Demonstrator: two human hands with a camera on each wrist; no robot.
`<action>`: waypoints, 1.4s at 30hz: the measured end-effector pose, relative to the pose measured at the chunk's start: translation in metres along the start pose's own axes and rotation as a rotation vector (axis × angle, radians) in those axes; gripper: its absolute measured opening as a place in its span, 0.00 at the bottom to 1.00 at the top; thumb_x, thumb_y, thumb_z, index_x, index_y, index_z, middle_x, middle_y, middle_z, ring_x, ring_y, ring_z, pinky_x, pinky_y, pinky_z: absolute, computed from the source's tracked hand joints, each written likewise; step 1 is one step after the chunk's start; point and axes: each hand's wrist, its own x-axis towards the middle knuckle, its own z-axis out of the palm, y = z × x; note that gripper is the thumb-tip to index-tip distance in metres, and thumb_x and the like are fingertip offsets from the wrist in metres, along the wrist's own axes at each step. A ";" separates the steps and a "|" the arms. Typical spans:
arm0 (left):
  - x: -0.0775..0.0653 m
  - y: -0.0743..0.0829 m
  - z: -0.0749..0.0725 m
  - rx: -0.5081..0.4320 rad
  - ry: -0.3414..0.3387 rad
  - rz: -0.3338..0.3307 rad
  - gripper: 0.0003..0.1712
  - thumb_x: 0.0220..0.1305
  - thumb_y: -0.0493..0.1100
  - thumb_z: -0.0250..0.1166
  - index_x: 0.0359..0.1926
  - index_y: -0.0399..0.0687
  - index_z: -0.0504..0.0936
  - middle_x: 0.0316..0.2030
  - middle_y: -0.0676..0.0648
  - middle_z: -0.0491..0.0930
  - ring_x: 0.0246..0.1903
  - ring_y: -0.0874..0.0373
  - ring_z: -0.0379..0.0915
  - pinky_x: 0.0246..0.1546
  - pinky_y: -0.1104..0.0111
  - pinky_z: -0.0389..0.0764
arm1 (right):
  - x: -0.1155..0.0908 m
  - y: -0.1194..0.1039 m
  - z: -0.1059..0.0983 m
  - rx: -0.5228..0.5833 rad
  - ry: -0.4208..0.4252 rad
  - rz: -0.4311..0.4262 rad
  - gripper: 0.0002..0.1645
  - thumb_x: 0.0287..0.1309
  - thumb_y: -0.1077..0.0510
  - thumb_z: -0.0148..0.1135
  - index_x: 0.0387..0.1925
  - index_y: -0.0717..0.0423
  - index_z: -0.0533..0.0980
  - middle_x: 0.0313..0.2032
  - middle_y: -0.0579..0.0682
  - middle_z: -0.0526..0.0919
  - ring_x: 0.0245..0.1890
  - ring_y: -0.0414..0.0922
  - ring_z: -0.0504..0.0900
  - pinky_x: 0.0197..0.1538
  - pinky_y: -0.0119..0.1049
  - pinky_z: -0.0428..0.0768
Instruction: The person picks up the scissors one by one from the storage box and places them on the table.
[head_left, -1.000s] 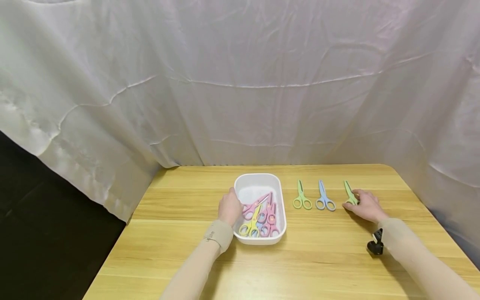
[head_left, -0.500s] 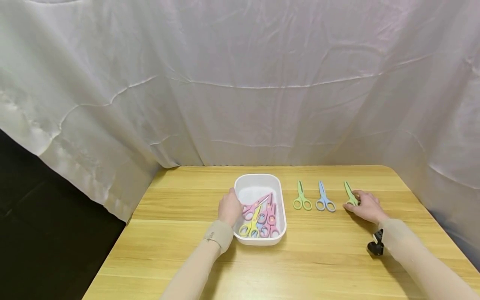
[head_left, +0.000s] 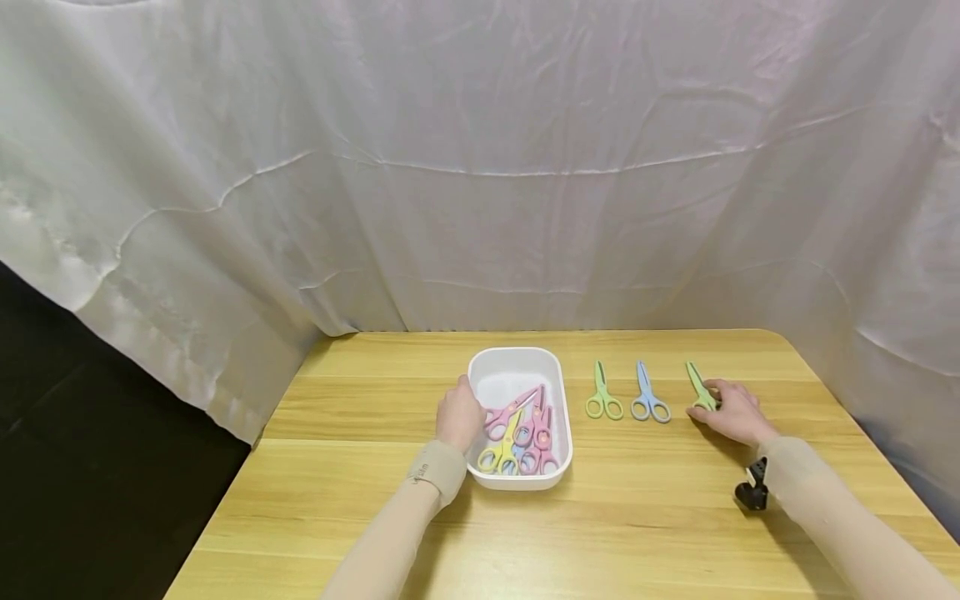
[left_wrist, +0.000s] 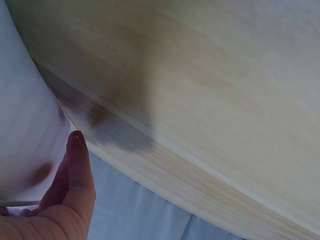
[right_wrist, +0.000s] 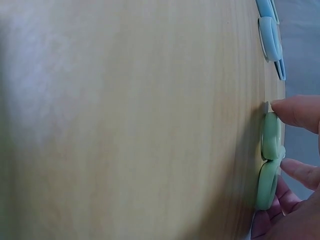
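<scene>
My left hand (head_left: pixel 460 414) holds the left rim of a white plastic box (head_left: pixel 517 482), its fingers along the outer wall in the left wrist view. Inside the box lie several pink scissors (head_left: pixel 542 429), a yellow pair (head_left: pixel 507 446) and, partly covered, some blue. To the right, my right hand (head_left: pixel 737 412) grips green scissors (head_left: pixel 697 382) by the handles, blades pointing away from me. In the right wrist view the thumb (right_wrist: pixel 300 110) is at one handle loop and other fingers reach the far loop. Blue scissors (head_left: pixel 646 390) and another green pair (head_left: pixel 602 388) lie left of it.
The wooden table (head_left: pixel 637 533) has its far edge against a pale grey curtain (head_left: pixel 525 233). A black device (head_left: pixel 752 487) is strapped at my right wrist. Dark material (head_left: pixel 82 467) hangs beyond the table's left side.
</scene>
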 end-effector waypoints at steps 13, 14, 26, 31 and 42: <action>0.000 0.000 0.000 0.004 0.014 0.013 0.40 0.58 0.31 0.67 0.71 0.34 0.65 0.50 0.30 0.83 0.48 0.37 0.84 0.52 0.52 0.88 | -0.001 0.003 -0.001 0.023 -0.007 0.034 0.47 0.63 0.44 0.64 0.68 0.75 0.60 0.59 0.82 0.70 0.58 0.73 0.65 0.57 0.67 0.63; 0.000 0.000 0.000 0.007 0.016 0.015 0.39 0.58 0.31 0.67 0.71 0.34 0.65 0.49 0.30 0.83 0.47 0.37 0.84 0.52 0.52 0.88 | -0.001 0.003 -0.001 0.026 -0.008 0.036 0.47 0.63 0.43 0.64 0.68 0.75 0.60 0.59 0.82 0.71 0.57 0.73 0.65 0.56 0.66 0.63; 0.000 -0.002 0.001 0.022 0.028 0.026 0.39 0.57 0.31 0.67 0.70 0.33 0.66 0.48 0.30 0.84 0.45 0.37 0.85 0.49 0.52 0.89 | -0.005 -0.002 -0.005 0.041 -0.009 0.049 0.47 0.64 0.44 0.63 0.69 0.74 0.60 0.58 0.81 0.71 0.55 0.71 0.65 0.54 0.64 0.66; -0.001 -0.001 0.000 0.021 0.021 0.018 0.39 0.57 0.31 0.68 0.70 0.34 0.65 0.49 0.30 0.84 0.45 0.38 0.85 0.49 0.52 0.89 | -0.005 -0.001 -0.003 0.033 -0.010 0.060 0.47 0.63 0.44 0.64 0.69 0.73 0.60 0.57 0.80 0.72 0.55 0.72 0.65 0.53 0.66 0.68; 0.000 -0.001 0.000 0.011 0.012 0.013 0.40 0.58 0.31 0.66 0.71 0.34 0.64 0.50 0.30 0.83 0.47 0.38 0.85 0.50 0.53 0.89 | -0.005 -0.004 -0.004 0.009 0.007 0.042 0.45 0.62 0.45 0.64 0.67 0.74 0.62 0.55 0.80 0.74 0.54 0.72 0.70 0.53 0.66 0.69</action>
